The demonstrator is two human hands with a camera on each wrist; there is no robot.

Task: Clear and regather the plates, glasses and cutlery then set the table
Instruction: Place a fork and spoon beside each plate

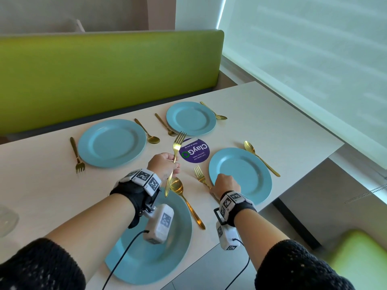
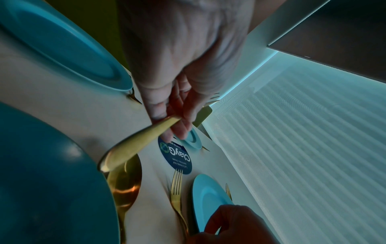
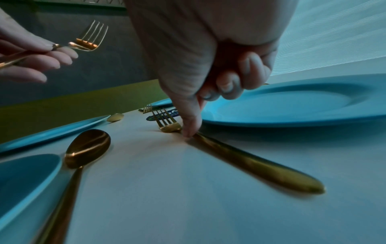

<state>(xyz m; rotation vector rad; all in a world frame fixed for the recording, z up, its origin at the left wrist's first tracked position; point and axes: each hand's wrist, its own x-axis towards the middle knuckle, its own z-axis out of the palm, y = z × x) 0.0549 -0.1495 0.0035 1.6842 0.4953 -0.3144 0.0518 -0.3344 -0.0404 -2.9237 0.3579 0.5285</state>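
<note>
My left hand [image 1: 167,167] grips a gold fork [image 1: 176,151] by its handle and holds it in the air, tines up, above the near blue plate [image 1: 167,258]. The left wrist view shows its handle [image 2: 135,143] running out from under the curled fingers. My right hand [image 1: 223,184] is down at the left rim of the right-hand blue plate [image 1: 247,174]. Its thumb [image 3: 189,127] and a finger behind it pinch the neck of a second fork [image 3: 250,161], which lies flat on the table. The other fingers are curled.
Two more blue plates [image 1: 112,142] [image 1: 190,118] sit on the far side, each with a fork and a spoon beside it. A spoon [image 1: 178,188] lies between my hands, another spoon [image 1: 259,158] right of the right plate. A purple sticker [image 1: 194,150] marks the centre. A glass [image 1: 6,220] stands far left.
</note>
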